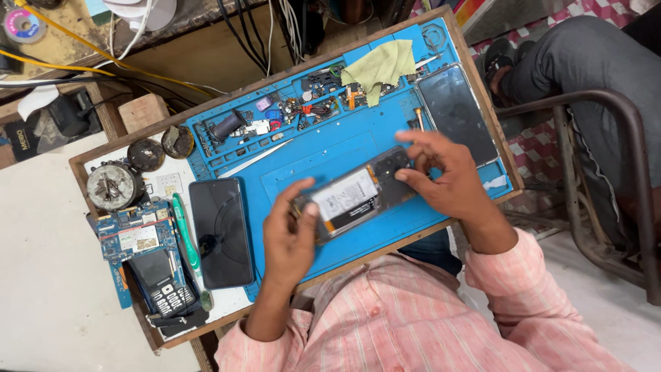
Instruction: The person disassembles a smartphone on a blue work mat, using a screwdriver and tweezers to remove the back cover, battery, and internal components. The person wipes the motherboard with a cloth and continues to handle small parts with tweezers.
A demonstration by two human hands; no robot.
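Observation:
An opened smartphone (358, 193) with its back off lies on the blue repair mat (323, 148), its white-labelled battery and dark board showing. My left hand (289, 238) grips the phone's lower-left end with the thumb on the battery. My right hand (444, 172) pinches the phone's upper-right end near the camera area, fingers curled over the edge. Both sleeves are pink striped.
A dark phone screen (456, 114) lies at the mat's right, another black phone (220, 231) at its left edge. A yellow-green cloth (382, 65), tweezers (255, 160), small parts, a green tool (184, 234), a keypad phone (165, 286) and circuit board (134, 234) surround them. Another person's leg (585, 62) sits right.

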